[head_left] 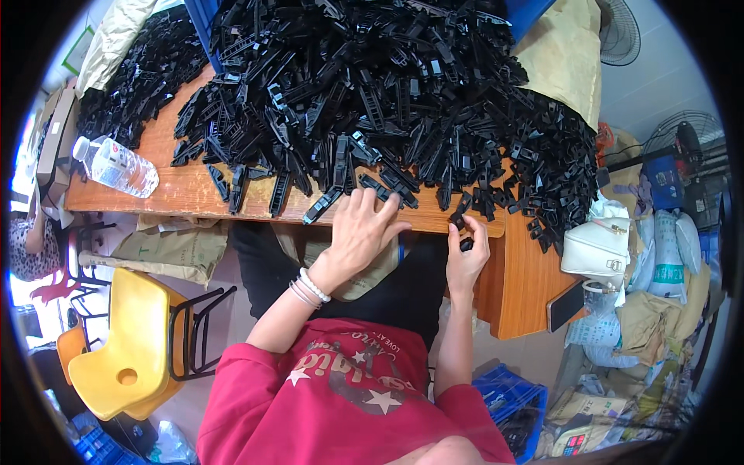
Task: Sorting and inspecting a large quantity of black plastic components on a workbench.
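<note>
A big heap of black plastic parts (372,108) covers the wooden table (186,190) in front of me, many of them long and ladder-like. My left hand (360,229), with a white bead bracelet at the wrist, reaches to the table's front edge. Its fingers are spread, the tips resting at a long black plastic part (374,187) on the near side of the heap. At the right end of the edge, my right hand (469,260) pinches a small black plastic part (458,220) between thumb and fingers. Smaller black parts (542,178) are heaped just beyond it.
A clear water bottle (124,167) lies at the table's left. On the right are a white bag (595,249), a phone (566,306) and a clear cup (600,297). Yellow chairs (124,341) stand at lower left, a blue crate (511,399) at lower right. Another person's arm shows far left.
</note>
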{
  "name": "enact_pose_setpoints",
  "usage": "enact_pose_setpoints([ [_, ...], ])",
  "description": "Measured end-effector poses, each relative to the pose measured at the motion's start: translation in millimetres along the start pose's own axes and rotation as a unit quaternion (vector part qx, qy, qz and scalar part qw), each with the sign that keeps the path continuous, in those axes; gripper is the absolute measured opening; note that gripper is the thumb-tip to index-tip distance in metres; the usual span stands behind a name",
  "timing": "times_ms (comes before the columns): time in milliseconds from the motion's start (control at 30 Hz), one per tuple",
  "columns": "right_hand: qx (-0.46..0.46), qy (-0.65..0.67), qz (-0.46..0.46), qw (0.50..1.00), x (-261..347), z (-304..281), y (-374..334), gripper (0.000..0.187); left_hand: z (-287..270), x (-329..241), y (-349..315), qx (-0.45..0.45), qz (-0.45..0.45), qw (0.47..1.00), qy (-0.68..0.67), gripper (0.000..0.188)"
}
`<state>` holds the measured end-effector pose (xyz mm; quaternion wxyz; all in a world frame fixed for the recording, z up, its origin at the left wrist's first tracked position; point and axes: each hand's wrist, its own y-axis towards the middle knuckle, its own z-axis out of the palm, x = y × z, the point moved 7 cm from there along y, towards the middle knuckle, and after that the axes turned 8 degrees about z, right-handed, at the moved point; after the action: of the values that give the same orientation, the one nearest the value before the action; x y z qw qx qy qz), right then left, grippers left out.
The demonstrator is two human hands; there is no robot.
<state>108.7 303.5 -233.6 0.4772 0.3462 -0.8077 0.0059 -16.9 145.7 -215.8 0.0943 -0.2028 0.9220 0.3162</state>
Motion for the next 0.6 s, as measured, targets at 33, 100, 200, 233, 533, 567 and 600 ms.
enact_pose_setpoints([
  [33, 0.003, -0.001, 0.001, 1.000, 0, 2, 1, 0.021, 0, -3, 1, 0.004, 0.022, 0.999, 0.028, 0.038],
  [100, 0.009, 0.000, 0.000, 1.000, 0, 4, 3, 0.021, 6, 0, -6, 0.013, 0.008, 1.000, 0.014, 0.036],
  [200, 0.016, -0.033, -0.025, 0.999, 4, 5, 2, 0.023, 5, 9, -13, -0.027, -0.034, 0.999, 0.001, 0.035],
  [233, 0.015, -0.035, -0.032, 0.999, 6, 5, 3, 0.023, 1, 7, -5, -0.011, -0.050, 0.999, -0.003, 0.034],
  [533, 0.015, -0.035, -0.025, 0.999, 5, 6, 1, 0.023, 2, 3, -15, 0.022, -0.028, 0.999, 0.029, 0.017],
  [567, 0.012, -0.034, -0.029, 0.999, 5, 5, 1, 0.023, -3, 3, -17, 0.030, -0.032, 0.999, 0.009, 0.021],
  [600, 0.008, -0.034, -0.032, 0.999, 5, 4, 1, 0.023, -2, 4, -22, 0.030, -0.032, 0.999, 0.009, 0.021],
])
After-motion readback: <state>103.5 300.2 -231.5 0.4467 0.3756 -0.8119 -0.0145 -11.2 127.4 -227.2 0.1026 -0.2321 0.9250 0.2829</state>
